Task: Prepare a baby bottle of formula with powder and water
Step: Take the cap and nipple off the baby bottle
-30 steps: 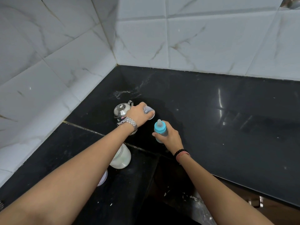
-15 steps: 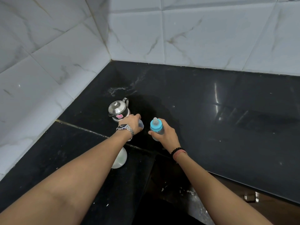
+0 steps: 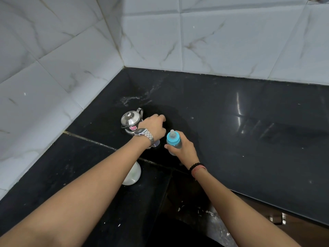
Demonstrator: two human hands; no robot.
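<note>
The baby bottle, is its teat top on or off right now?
On: the baby bottle wears its blue collar and teat, upright in the right hand.

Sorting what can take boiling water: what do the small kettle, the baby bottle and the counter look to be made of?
Small kettle: polished metal, likely stainless steel, given its mirror shine.
Baby bottle: translucent body, probably plastic; matte blue collar, clear soft-looking teat.
Counter: glossy black stone, perhaps granite; it reflects light in streaks.
</note>
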